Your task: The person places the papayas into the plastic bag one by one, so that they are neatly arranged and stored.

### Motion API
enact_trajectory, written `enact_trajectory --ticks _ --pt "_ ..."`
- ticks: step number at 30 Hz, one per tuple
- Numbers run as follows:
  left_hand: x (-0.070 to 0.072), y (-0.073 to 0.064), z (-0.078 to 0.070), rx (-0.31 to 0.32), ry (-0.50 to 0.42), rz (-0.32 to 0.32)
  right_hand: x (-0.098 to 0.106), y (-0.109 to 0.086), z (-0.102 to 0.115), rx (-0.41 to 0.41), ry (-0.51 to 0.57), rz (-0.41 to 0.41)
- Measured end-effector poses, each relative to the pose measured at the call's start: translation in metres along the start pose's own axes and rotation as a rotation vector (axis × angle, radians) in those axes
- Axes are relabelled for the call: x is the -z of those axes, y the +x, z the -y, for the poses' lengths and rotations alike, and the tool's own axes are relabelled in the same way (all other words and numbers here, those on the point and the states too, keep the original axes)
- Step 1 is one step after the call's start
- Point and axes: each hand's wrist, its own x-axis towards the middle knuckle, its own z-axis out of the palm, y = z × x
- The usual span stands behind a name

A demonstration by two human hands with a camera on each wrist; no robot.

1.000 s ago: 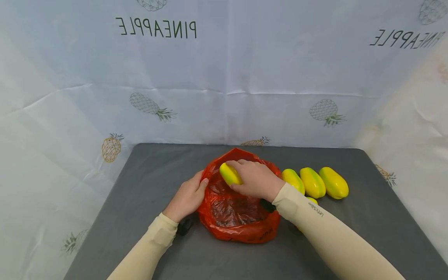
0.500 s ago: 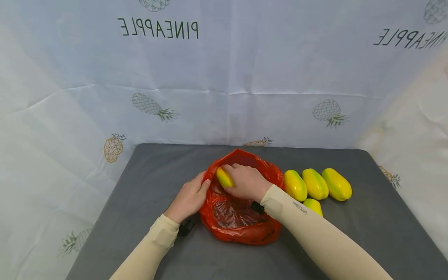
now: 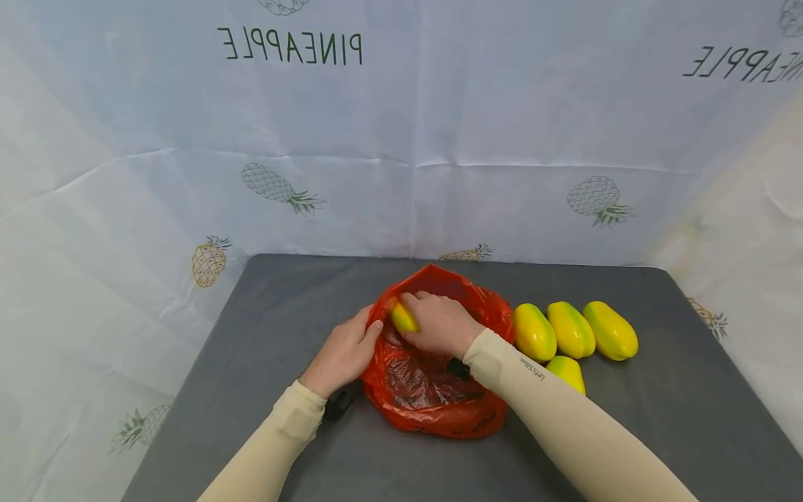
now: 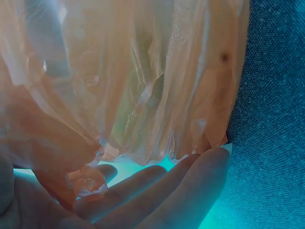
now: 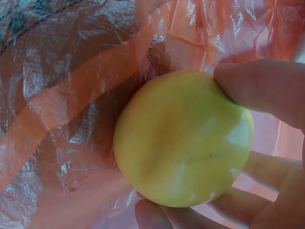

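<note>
A red plastic bag (image 3: 439,418) stands with its mouth spread in the middle of the table. My left hand (image 3: 341,354) grips the bag's left rim; in the left wrist view the fingers (image 4: 190,186) lie along the thin plastic, with the thumb at the left edge. My right hand (image 3: 442,324) reaches inside the bag and holds a yellow-green mango (image 3: 403,317) near its left wall. In the right wrist view, thumb and fingers curl round the mango (image 5: 183,138), close against the bag's crinkled inside.
Right of the bag, several more mangoes (image 3: 571,330) lie on the dark grey table (image 3: 627,432), one of them partly behind the right forearm. A white cloth (image 3: 502,104) printed with pineapples hangs behind the table and at its sides.
My right hand has lowered the mango deeper into the bag and slightly left. The left hand keeps its hold on the rim. The view has shifted slightly.
</note>
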Motion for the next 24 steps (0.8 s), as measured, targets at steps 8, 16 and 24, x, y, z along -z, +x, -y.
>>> enact_trajectory --ticks 8,16,24 --pt "-0.0019 0.0008 -0.0022 0.001 0.026 0.008 -0.0025 0.0013 -0.0010 0.006 -0.012 -0.003" --pt "-0.0021 0.0010 -0.0046 -0.029 0.042 -0.002 -0.0002 0.0015 -0.0004 -0.009 -0.028 0.007" --pt "0.0008 -0.0018 -0.0029 -0.007 0.032 0.005 0.0054 -0.0018 0.0014 -0.048 0.017 0.057"
